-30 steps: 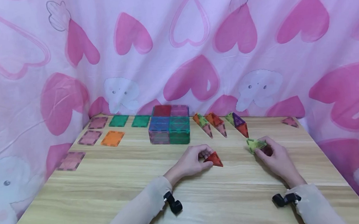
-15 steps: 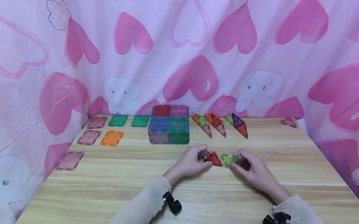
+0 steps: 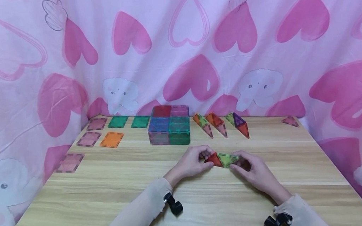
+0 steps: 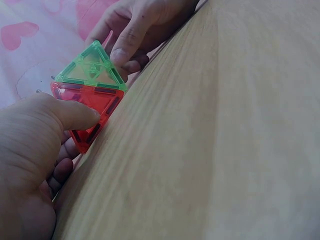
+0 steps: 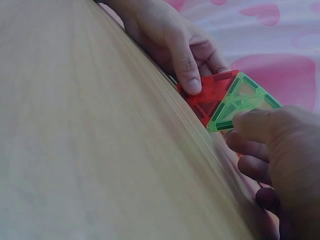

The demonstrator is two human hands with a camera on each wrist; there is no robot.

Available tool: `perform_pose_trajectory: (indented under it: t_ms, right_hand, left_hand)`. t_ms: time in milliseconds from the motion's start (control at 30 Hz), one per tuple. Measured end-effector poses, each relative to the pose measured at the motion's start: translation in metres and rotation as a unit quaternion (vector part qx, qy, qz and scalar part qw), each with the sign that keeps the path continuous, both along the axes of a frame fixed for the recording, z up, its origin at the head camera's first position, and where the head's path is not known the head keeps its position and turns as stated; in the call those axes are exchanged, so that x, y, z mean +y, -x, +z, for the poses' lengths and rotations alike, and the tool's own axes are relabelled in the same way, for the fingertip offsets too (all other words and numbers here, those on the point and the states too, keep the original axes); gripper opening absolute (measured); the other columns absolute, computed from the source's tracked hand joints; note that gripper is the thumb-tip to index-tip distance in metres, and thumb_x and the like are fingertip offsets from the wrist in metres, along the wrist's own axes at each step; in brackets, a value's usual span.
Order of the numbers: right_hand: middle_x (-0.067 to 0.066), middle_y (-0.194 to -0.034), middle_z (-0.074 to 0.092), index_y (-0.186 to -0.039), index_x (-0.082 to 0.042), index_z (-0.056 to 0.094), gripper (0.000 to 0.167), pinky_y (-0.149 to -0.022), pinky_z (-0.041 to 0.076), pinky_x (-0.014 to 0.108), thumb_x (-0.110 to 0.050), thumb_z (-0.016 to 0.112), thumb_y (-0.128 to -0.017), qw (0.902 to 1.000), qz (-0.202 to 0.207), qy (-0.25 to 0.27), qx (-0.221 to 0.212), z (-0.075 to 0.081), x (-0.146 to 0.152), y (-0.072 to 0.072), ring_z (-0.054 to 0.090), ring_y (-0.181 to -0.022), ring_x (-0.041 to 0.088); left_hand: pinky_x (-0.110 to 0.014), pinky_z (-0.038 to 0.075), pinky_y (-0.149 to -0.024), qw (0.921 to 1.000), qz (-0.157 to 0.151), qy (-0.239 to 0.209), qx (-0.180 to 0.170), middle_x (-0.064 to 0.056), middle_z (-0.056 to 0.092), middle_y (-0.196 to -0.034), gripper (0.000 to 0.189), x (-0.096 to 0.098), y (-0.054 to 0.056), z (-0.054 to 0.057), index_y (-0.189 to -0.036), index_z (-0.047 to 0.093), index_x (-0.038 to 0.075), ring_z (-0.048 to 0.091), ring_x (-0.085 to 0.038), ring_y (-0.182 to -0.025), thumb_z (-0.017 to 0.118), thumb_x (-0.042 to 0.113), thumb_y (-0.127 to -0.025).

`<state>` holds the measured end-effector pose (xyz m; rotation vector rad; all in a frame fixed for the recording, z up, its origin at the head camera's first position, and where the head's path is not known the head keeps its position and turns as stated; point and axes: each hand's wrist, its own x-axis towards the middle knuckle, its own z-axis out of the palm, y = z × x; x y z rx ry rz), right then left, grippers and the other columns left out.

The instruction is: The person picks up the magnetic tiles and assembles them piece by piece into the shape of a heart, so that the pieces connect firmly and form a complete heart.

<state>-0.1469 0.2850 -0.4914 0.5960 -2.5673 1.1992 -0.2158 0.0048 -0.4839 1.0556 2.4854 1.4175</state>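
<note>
Just above the table's middle, my left hand [image 3: 193, 161] pinches a red triangular magnetic tile [image 3: 215, 159], thumb on its near face. A yellow-green triangular magnetic tile [image 3: 227, 159] is pinched by my right hand [image 3: 252, 169] at its right corner. The two tiles meet along one edge, with no gap visible between them. In the left wrist view the green tile [image 4: 92, 67] sits against the red tile [image 4: 92, 107]. From the right wrist the same joined edge shows, with the right thumb on the green tile [image 5: 245, 97]. The fingers behind the tiles are partly hidden.
A box of coloured square tiles [image 3: 169, 126] stands at the back. Left of it lie several squares, including an orange tile [image 3: 112, 139]. To its right lie strips of joined triangles, one with a purple tile [image 3: 237, 120]. A pink triangle [image 3: 291, 121] lies far right.
My right hand has moved left with the yellow-green triangle, whose edge now touches the red triangle. My left hand has stayed nearly still, holding the red one.
</note>
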Motion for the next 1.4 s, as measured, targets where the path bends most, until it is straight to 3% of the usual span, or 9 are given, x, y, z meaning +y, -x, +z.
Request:
perform_pose_trajectory:
  t_ms: [167, 400, 533, 700, 900, 967, 1100, 1267, 1400]
  right_hand:
    - [-0.003, -0.095, 0.074, -0.133, -0.016, 0.074, 0.035, -0.071, 0.057, 0.026, -0.011, 0.084, -0.100, 0.9989, 0.002, 0.041, -0.021, -0.001, 0.007, 0.002, 0.067, -0.081, 0.010]
    - [0.014, -0.117, 0.071, -0.142, 0.007, 0.062, 0.042, -0.079, 0.056, 0.021, 0.008, 0.074, -0.101, 0.9810, 0.016, 0.192, -0.018, 0.000, 0.028, 0.016, 0.067, -0.098, 0.013]
    - [0.009, -0.118, 0.072, -0.143, 0.011, 0.059, 0.044, -0.083, 0.055, 0.018, 0.010, 0.072, -0.101, 0.9725, -0.029, 0.231, -0.004, 0.001, 0.046, 0.025, 0.066, -0.099, 0.011]
    - [-0.003, -0.117, 0.074, -0.143, 0.004, 0.064, 0.042, -0.084, 0.053, 0.014, -0.004, 0.078, -0.103, 0.9615, -0.164, 0.220, 0.016, 0.002, 0.079, 0.043, 0.067, -0.097, 0.006]
    - [-0.010, -0.125, 0.070, -0.146, -0.009, 0.067, 0.050, -0.088, 0.049, 0.010, -0.020, 0.085, -0.100, 0.9268, -0.296, 0.231, 0.017, 0.002, 0.126, 0.068, 0.064, -0.106, 0.002]
    - [-0.012, -0.129, 0.066, -0.148, -0.013, 0.066, 0.053, -0.090, 0.048, 0.008, -0.022, 0.086, -0.100, 0.9203, -0.316, 0.230, 0.008, 0.004, 0.137, 0.074, 0.063, -0.111, 0.003]
    - [-0.003, -0.147, 0.062, -0.160, -0.022, 0.057, 0.068, -0.099, 0.047, 0.011, -0.031, 0.086, -0.100, 0.9193, -0.335, 0.205, -0.028, 0.006, 0.159, 0.082, 0.061, -0.127, 0.013]
    - [0.011, -0.177, 0.037, -0.175, -0.026, 0.033, 0.089, -0.118, 0.039, 0.017, -0.042, 0.081, -0.102, 0.9163, -0.344, 0.180, -0.098, 0.004, 0.189, 0.086, 0.046, -0.151, 0.024]
    - [0.013, -0.184, 0.022, -0.179, -0.023, 0.020, 0.098, -0.129, 0.034, 0.027, -0.045, 0.078, -0.104, 0.9231, -0.333, 0.152, -0.116, 0.003, 0.201, 0.087, 0.040, -0.158, 0.032]
  left_hand:
    - [-0.024, 0.056, -0.089, 1.0000, 0.000, 0.003, 0.002, 0.004, 0.074, -0.103, 0.023, 0.000, 0.000, -0.001, -0.115, 0.076, 0.013, 0.065, -0.005, -0.094, 0.085, 0.006, -0.096]
    - [-0.024, 0.057, -0.088, 1.0000, 0.001, 0.000, 0.001, 0.006, 0.073, -0.102, 0.022, 0.000, 0.001, -0.002, -0.114, 0.076, 0.014, 0.065, -0.005, -0.094, 0.086, 0.006, -0.096]
    - [-0.024, 0.056, -0.088, 1.0000, -0.002, 0.001, -0.001, 0.006, 0.073, -0.101, 0.021, 0.000, 0.000, -0.001, -0.113, 0.076, 0.013, 0.065, -0.005, -0.093, 0.086, 0.007, -0.096]
    - [-0.024, 0.056, -0.088, 1.0000, -0.007, -0.005, -0.003, 0.005, 0.073, -0.101, 0.022, 0.000, 0.000, 0.001, -0.113, 0.076, 0.012, 0.065, -0.005, -0.093, 0.086, 0.005, -0.096]
    - [-0.025, 0.056, -0.088, 1.0000, -0.004, -0.004, -0.003, 0.005, 0.073, -0.101, 0.022, 0.000, 0.001, 0.000, -0.113, 0.076, 0.013, 0.065, -0.006, -0.093, 0.086, 0.005, -0.096]
    - [-0.025, 0.056, -0.087, 1.0000, -0.001, -0.003, -0.001, 0.005, 0.073, -0.101, 0.022, -0.001, 0.002, 0.001, -0.113, 0.076, 0.014, 0.065, -0.006, -0.093, 0.086, 0.006, -0.095]
    - [-0.024, 0.056, -0.088, 1.0000, 0.000, -0.001, 0.000, 0.005, 0.074, -0.102, 0.022, -0.002, 0.002, 0.002, -0.114, 0.076, 0.012, 0.065, -0.005, -0.093, 0.086, 0.006, -0.095]
    - [-0.023, 0.056, -0.088, 1.0000, -0.003, -0.002, -0.002, 0.005, 0.074, -0.102, 0.022, 0.000, 0.002, 0.000, -0.114, 0.076, 0.012, 0.065, -0.004, -0.094, 0.087, 0.006, -0.095]
    - [-0.023, 0.056, -0.088, 1.0000, -0.001, -0.001, -0.004, 0.007, 0.073, -0.101, 0.022, 0.000, 0.001, 0.000, -0.113, 0.076, 0.013, 0.065, -0.003, -0.093, 0.087, 0.006, -0.095]
